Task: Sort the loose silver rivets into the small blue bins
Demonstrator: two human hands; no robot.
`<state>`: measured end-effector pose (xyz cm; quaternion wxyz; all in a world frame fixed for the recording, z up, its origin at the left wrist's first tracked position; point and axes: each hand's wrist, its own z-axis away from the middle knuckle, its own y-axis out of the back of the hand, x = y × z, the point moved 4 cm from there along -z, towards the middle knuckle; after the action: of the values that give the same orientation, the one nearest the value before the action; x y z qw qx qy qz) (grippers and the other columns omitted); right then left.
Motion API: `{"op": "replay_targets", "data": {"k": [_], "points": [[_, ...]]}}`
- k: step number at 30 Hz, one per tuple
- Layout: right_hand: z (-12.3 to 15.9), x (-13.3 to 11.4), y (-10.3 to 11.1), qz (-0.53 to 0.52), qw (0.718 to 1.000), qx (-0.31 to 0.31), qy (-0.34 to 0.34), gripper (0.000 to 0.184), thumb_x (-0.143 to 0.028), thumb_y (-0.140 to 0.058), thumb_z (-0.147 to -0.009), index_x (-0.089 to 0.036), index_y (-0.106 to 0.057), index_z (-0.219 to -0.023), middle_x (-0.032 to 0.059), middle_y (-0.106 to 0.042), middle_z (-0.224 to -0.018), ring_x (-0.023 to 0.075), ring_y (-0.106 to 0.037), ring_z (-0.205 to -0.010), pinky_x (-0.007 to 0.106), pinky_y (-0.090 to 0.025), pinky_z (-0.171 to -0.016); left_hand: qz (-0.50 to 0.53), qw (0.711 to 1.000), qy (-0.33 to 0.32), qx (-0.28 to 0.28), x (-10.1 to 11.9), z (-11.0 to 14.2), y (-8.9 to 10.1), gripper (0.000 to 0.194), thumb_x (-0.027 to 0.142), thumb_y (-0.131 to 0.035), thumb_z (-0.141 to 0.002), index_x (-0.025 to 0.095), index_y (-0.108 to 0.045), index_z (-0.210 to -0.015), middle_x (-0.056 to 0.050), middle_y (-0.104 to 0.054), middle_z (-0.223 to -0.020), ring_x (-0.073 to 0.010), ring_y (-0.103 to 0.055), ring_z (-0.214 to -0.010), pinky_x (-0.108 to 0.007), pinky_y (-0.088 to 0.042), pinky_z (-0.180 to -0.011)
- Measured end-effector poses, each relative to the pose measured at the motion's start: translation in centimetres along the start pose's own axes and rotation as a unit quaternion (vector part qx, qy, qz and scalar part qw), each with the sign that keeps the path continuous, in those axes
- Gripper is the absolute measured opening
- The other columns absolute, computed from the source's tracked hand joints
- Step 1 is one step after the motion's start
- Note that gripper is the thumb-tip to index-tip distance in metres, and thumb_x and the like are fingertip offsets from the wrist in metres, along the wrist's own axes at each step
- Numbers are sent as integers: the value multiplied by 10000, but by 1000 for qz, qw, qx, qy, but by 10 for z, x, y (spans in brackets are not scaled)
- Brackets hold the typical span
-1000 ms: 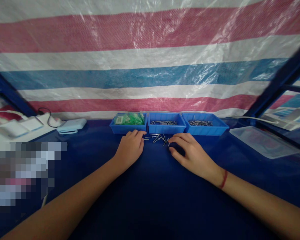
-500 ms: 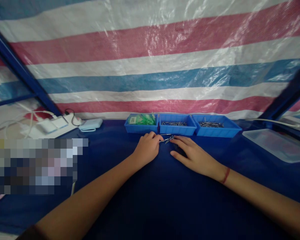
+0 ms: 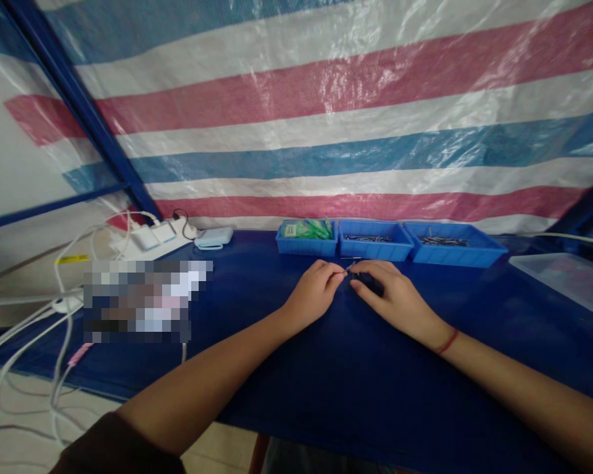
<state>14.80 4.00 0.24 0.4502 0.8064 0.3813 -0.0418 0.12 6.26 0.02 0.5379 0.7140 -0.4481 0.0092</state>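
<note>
My left hand [image 3: 316, 289] is closed, thumb and forefinger pinched on a slim, shiny nail-like metal piece [image 3: 347, 268] whose far end points to the right hand. Facing it, my right hand [image 3: 393, 293] is open, thumb apart and fingers curved low over the table, their tips at the same metal bits. A thin metal piece [image 3: 350, 258] lies just beyond the fingertips. Behind the hands stand a blue bin with green packets [image 3: 306, 247], a middle blue bin [image 3: 375, 251] and a right blue bin [image 3: 459, 255], the latter two holding many slender metal pieces.
A clear plastic lid [image 3: 563, 280] rests at the right. On the left are a light blue case [image 3: 213, 238], a white power strip [image 3: 158, 240] with cables and a pixelated patch. The striped sheet [image 3: 326, 158] hangs behind the blue table [image 3: 286, 382].
The view has swung left, showing more cables and the table's front edge. My hands have come closer together, the right one covering more of the small metal pieces.
</note>
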Motion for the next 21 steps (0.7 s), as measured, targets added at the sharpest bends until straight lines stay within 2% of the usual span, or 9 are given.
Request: {"op": "replay_targets", "data": {"k": [3, 8, 13, 16, 21], "points": [[3, -3, 4, -69, 997, 4, -27, 149, -275, -548, -842, -209, -633, -945, 58, -683, -949, 206, -620, -915, 385, -490, -838, 47, 999, -2, 1, 6, 2, -1, 184, 240, -457, -910, 159, -618, -873, -25, -615, -839, -139, -586, -814, -248, -460, -764], [7, -8, 7, -189, 976, -8, -109, 165, -323, -568, -826, -202, -665, -881, 39, -704, -878, 183, -654, -787, 325, -526, -721, 165, 984, 55, -27, 12, 9, -3, 227, 282, -425, -913, 164, -617, -878, -10, -616, -791, -136, -562, -735, -241, -422, -684], [9, -8, 7, -265, 954, -8, -143, 187, -345, -607, -800, -217, -677, -916, 32, -703, -901, 180, -653, -816, 317, -528, -736, 210, 973, 77, -53, 15, 11, -2, 218, 271, -436, -889, 155, -611, -827, 2, -575, -718, -128, -529, -674, -232, -396, -630], [10, -8, 9, -283, 947, -6, -149, 169, -341, -616, -795, -212, -686, -879, 31, -698, -874, 175, -650, -811, 313, -526, -747, 228, 969, 77, -55, 16, 11, -3, 217, 274, -446, -880, 149, -616, -831, -2, -565, -720, -129, -526, -675, -234, -399, -632], [9, -11, 12, -271, 953, -1, -138, 153, -324, -607, -809, -220, -695, -878, 25, -685, -851, 160, -636, -788, 300, -513, -737, 228, 970, 74, -45, 18, 12, -3, 205, 288, -480, -872, 156, -637, -861, -10, -587, -766, -132, -538, -710, -235, -411, -654]]}}
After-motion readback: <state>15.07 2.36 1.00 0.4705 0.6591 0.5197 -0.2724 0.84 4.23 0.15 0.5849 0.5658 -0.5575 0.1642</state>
